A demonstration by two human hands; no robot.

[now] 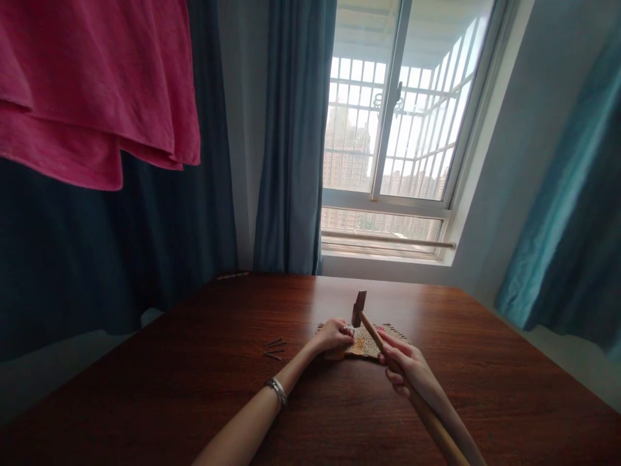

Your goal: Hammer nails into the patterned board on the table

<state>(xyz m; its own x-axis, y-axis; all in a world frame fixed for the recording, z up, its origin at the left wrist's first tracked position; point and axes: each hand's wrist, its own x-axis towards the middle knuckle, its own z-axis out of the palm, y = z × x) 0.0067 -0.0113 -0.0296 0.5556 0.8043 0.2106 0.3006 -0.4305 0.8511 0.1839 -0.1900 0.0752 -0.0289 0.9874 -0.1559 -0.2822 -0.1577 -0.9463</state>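
My right hand [405, 362] is wrapped round the wooden handle of a hammer [371, 331]. The hammer's dark metal head is raised a little above a tan, hole-dotted piece [388, 335] that looks like cardboard and lies flat on the table. At the left side of this piece, my left hand [334, 335] is closed in a pinch on a thin nail, mostly hidden by the fingers. The hammer head hangs just above and to the right of those fingers. Several loose dark nails [275, 348] lie on the table to the left of my left hand.
The brown wooden table [194, 388] reaches back to the wall under a barred window [388, 129]. Blue curtains [294, 142] hang behind it and at the right. A pink cloth [97, 84] hangs at the upper left.
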